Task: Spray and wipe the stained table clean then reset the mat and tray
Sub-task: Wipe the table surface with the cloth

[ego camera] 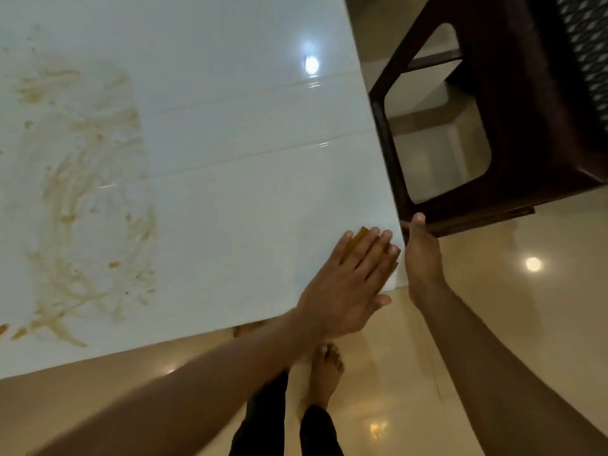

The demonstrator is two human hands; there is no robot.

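The white glossy table (230,153) carries a wide smear of brown stains (92,199) across its left part. My left hand (348,278) lies flat with straight fingers near the table's near right corner, pressing on a small yellow-brown thing (358,235) that is mostly hidden under the fingers. My right hand (422,258) is held against the table's right edge just beside that corner. Its thumb points up and its fingers are hidden behind the edge. No spray bottle, mat or tray is in view.
A dark brown plastic chair (526,126) stands close against the table's right side, just beyond my right hand. Below is a shiny beige tiled floor (493,307), where my bare feet (324,370) stand near the table's front edge.
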